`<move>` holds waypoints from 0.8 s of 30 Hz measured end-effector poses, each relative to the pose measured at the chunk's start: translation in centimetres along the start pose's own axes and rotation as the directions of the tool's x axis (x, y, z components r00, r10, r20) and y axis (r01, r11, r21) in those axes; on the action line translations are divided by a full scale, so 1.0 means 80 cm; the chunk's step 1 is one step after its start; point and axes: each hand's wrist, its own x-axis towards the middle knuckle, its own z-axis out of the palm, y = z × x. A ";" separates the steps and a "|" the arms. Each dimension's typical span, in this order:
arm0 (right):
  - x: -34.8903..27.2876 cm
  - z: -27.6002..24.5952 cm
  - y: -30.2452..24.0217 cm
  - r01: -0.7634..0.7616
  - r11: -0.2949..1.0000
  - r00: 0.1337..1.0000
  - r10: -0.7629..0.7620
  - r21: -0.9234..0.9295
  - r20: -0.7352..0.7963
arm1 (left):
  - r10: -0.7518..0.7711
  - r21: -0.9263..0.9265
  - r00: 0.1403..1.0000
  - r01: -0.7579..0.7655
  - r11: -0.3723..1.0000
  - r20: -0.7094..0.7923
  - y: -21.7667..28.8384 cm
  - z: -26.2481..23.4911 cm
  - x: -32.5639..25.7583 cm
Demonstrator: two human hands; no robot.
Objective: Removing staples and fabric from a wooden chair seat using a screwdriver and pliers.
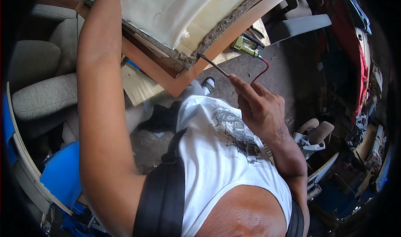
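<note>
My right hand (261, 105) is closed around a thin dark metal tool (213, 64), its index finger laid along the shaft. The tool's tip touches the fibrous padded edge (196, 51) of an upholstered panel with a brown wooden frame (175, 82) and pale cream fabric (167, 11) on top. My left arm (98, 91) reaches up along the panel's left side; its hand is out of the picture past the top edge.
A green power tool (246, 47) with a red cord (261, 74) lies on the grey floor beyond the panel. Grey cushioned seats (41, 95) stand at left, a blue object (62, 172) at lower left, cluttered furniture parts at right.
</note>
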 end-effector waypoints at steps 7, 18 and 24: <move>0.002 -0.029 -0.046 -0.011 0.991 0.996 0.023 -0.134 0.087 | 0.852 -0.874 0.428 -0.231 0.427 0.303 -0.117 -0.031 0.079; 0.036 -0.051 -0.127 -0.223 0.938 0.931 0.286 -0.266 0.227 | 0.642 -0.620 0.701 -0.362 0.696 0.310 -0.087 0.013 0.070; 0.025 -0.011 -0.121 -0.231 0.947 0.966 0.251 -0.224 0.063 | 0.093 -0.147 0.909 -0.035 0.988 0.407 -0.024 -0.045 0.028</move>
